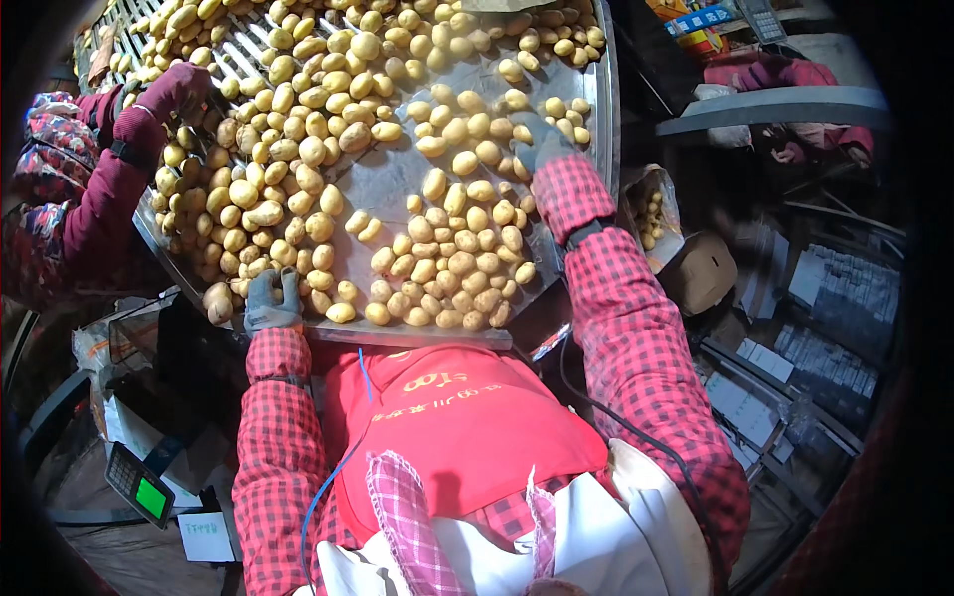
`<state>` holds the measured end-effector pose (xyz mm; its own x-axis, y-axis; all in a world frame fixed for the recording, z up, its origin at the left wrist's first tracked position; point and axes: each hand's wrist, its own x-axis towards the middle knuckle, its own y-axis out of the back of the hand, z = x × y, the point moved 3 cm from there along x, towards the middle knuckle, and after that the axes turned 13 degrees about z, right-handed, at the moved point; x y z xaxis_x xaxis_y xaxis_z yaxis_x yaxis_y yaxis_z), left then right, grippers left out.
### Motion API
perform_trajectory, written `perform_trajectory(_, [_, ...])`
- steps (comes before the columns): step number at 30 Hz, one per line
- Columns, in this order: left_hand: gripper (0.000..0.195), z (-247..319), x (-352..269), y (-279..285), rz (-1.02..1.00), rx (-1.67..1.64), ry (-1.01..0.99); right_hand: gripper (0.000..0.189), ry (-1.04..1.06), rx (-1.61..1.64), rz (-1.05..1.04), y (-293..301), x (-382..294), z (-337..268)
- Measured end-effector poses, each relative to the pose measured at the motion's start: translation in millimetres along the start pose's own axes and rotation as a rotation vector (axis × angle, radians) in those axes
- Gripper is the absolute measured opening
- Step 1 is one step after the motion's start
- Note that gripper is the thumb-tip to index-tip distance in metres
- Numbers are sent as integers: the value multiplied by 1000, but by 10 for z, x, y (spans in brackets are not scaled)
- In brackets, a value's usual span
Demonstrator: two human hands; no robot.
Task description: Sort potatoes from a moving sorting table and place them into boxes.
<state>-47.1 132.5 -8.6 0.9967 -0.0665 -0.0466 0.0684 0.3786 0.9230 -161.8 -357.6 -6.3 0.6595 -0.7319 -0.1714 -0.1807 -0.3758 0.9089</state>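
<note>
Many yellow potatoes [313, 151] lie spread over a metal sorting table [373, 175]. My left hand [273, 302], in a grey work glove, is at the table's front edge, fingers apart beside the nearest potatoes. No potato shows in its grasp. Farther out on the right, my right hand [542, 140], gloved the same way, reaches among potatoes near the side rim [607, 112]. One potato [522, 134] shows between its fingers; whether it is gripped is unclear. A looser group of smaller potatoes [455, 272] lies between my hands, on the near right part.
At left, another person's gloved hand [182, 89] reaches into the potatoes. A box of potatoes [653, 220] and a cardboard carton [699, 273] stand right of the table. A scale display [139, 484] is low left. A dark cable [641, 432] runs by my right arm.
</note>
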Motion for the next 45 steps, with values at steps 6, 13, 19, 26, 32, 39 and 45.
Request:
perform_trajectory(6, [38, 62, 40, -7, 118, 20, -157, 42, -100, 924, 345, -130, -124, 953])
perform_trajectory(13, [41, -80, 48, -45, 0, 20, -59, 44, 457, -157, 106, 75, -931, 197])
perform_trajectory(19, [43, -278, -39, 6, 27, 67, -150, 33, 426, -300, -104, -650, -819, 115])
perform_trajectory(26, [39, 103, 16, 55, 24, -77, -221, 50, 129, 150, -130, -448, -409, 711])
perform_trajectory(32, [35, -61, 19, 216, 16, -55, -164, 55, -318, 1188, -654, -400, -1346, -1563])
perform_trajectory(39, [38, -49, -108, 242, -62, -129, -280, 62, -342, 1131, -1213, -750, -2961, -4011])
perform_trajectory(45, [39, -246, -52, 236, -98, -71, -290, 66, 220, 778, -775, -1243, -2828, -3752])
